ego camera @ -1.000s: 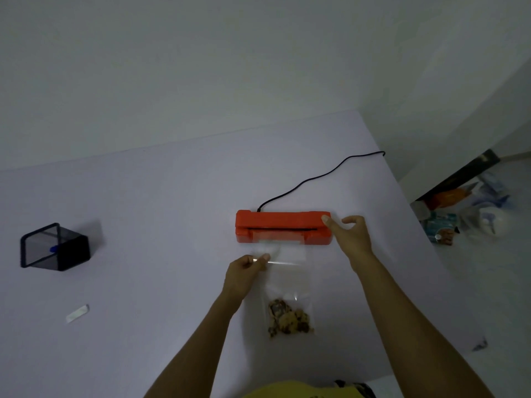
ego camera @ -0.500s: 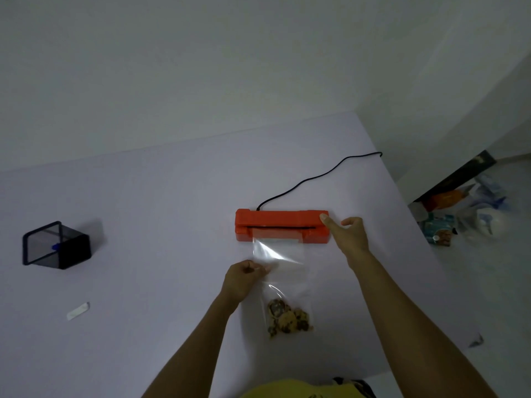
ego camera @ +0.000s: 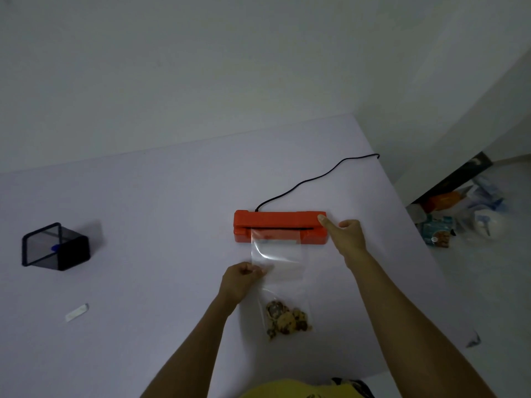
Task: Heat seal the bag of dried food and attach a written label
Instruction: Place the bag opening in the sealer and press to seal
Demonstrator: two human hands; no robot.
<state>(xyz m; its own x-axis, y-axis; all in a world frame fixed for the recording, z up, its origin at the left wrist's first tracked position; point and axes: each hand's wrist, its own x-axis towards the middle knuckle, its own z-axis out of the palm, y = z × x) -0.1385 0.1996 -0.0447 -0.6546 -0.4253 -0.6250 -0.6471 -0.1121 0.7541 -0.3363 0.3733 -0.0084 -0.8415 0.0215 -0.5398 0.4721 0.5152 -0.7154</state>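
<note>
An orange heat sealer (ego camera: 280,218) lies across the middle of the white table (ego camera: 143,211), its black cord (ego camera: 316,179) running off to the back right. A clear plastic bag (ego camera: 277,262) with brown dried food (ego camera: 286,321) at its near end lies in front of the sealer, and its open top reaches into the sealer's slot. My left hand (ego camera: 241,280) pinches the bag's left edge. My right hand (ego camera: 346,235) rests at the sealer's right end, with a fingertip on top of it.
A black mesh pen holder (ego camera: 54,247) with a blue object inside lies on the left of the table. A small white label strip (ego camera: 77,312) lies near the front left. Bags and clutter (ego camera: 459,216) sit on the floor beyond the table's right edge.
The bag's top has been pushed forward from in front of the sealer into its slot. My left hand slid down the bag's left edge. My right hand stayed at the sealer's right end.
</note>
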